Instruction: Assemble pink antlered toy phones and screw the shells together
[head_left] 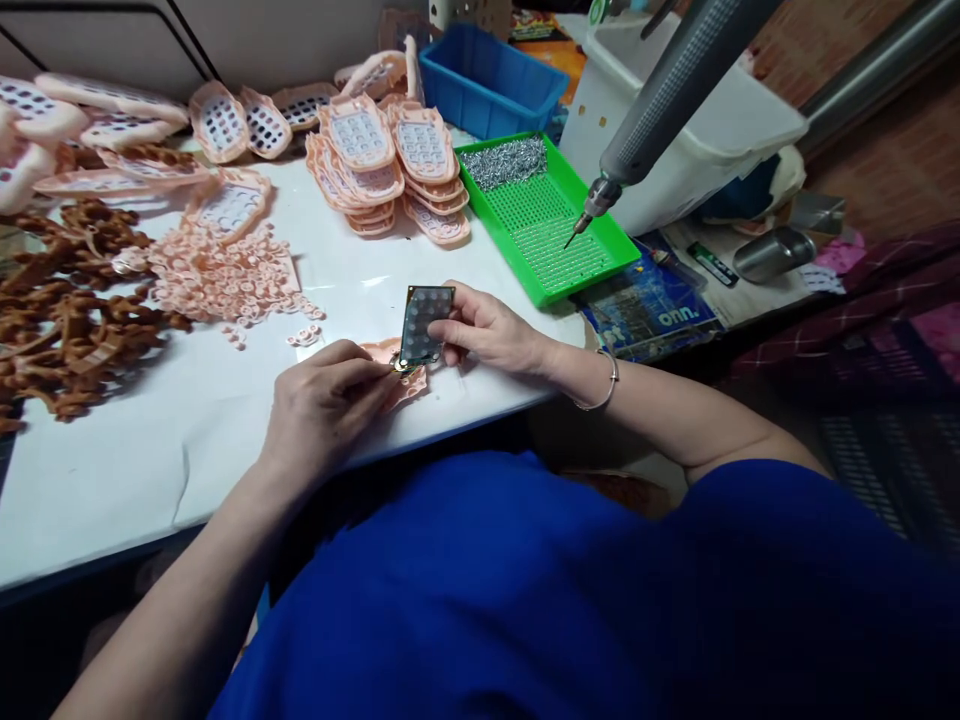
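Near the front edge of the table, my right hand grips a dark circuit board by its right side, thumb on its face. The board is tilted up and shows rows of round contacts. My left hand is closed at the board's lower left corner, fingertips pinched by a small round metallic part. What exactly those fingertips hold is hidden. Under the board lies a peach plastic shell, partly covered by the board and my left fingers.
Peach shells stand in stacks behind. Small peach parts and brown parts are heaped left. A green tray holds screws; an electric screwdriver hangs above it. Blue bin and white bin stand at the back.
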